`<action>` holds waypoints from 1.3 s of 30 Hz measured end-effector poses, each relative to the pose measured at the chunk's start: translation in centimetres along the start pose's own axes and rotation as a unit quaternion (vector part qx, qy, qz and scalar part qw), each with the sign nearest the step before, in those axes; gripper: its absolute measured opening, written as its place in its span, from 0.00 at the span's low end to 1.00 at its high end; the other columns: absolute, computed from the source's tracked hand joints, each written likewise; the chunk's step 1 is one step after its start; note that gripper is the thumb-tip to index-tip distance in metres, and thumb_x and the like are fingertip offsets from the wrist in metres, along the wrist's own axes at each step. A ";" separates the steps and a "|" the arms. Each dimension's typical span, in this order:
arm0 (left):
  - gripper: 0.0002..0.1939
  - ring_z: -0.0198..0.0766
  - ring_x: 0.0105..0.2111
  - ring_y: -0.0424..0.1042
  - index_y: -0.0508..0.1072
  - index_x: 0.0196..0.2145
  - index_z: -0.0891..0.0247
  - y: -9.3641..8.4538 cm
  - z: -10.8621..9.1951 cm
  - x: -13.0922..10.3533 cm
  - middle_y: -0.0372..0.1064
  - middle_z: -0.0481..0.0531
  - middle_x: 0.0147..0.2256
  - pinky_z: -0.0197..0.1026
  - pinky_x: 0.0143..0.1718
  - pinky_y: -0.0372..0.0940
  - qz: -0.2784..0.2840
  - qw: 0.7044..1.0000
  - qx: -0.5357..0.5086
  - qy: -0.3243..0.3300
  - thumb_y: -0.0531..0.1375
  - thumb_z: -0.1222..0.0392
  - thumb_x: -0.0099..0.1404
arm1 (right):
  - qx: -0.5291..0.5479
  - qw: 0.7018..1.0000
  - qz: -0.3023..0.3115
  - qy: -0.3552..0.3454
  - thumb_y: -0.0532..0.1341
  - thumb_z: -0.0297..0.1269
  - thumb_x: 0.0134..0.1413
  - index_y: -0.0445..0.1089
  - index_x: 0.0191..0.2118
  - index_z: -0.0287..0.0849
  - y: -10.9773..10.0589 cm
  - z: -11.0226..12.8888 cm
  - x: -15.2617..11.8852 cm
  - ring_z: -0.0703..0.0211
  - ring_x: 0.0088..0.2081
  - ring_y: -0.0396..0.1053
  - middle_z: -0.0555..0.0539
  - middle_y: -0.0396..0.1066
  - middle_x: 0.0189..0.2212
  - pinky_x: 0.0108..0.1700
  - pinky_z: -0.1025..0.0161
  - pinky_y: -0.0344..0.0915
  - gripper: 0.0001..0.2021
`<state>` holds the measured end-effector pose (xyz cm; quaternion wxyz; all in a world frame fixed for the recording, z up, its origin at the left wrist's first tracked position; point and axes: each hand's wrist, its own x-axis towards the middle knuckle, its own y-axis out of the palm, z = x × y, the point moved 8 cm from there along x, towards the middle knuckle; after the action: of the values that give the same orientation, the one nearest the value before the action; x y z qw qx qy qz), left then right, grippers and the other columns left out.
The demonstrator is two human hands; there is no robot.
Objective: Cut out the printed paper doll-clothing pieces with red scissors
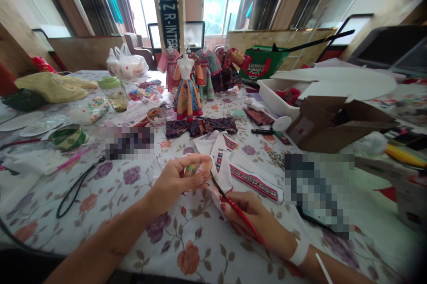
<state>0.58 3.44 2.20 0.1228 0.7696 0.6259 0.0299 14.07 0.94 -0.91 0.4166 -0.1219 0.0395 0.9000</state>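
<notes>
My left hand [178,177] pinches a small piece of printed fabric [192,168] with green and orange colours, its fingers closed at the edge. My right hand [255,213] is closed round red-handled scissors [242,217]. Their dark blades point up and left, reaching the right side of the fabric by my left fingertips. Whether the blades are apart cannot be made out. Just beyond my hands lies a white garment piece [220,155] with red and black patterned trim. A white strip with a patterned band [256,182] stretches to the right of it.
Small dress forms in doll costumes [187,90] stand ahead, behind a folded dark patterned cloth [213,126]. A cardboard box [313,124] and a white foam box [278,99] are at right. A lidded jar [114,93] and green tape roll [68,136] sit at left.
</notes>
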 end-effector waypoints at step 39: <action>0.17 0.39 0.39 0.70 0.74 0.48 0.57 0.3 0.5 -0.1 0.68 0.53 0.50 0.36 0.36 0.63 -0.031 0.997 0.043 0.048 0.58 0.52 0.63 | 0.101 0.979 -0.167 -0.061 0.65 0.49 0.47 0.62 0.27 0.41 -3.5 0.8 -0.3 0.67 0.15 0.60 0.55 0.62 0.16 0.18 0.69 0.57 0.17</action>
<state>0.96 3.20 1.81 0.0606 0.7523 0.6550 0.0360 16.80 3.15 0.07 0.5731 -0.0289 0.0833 0.8148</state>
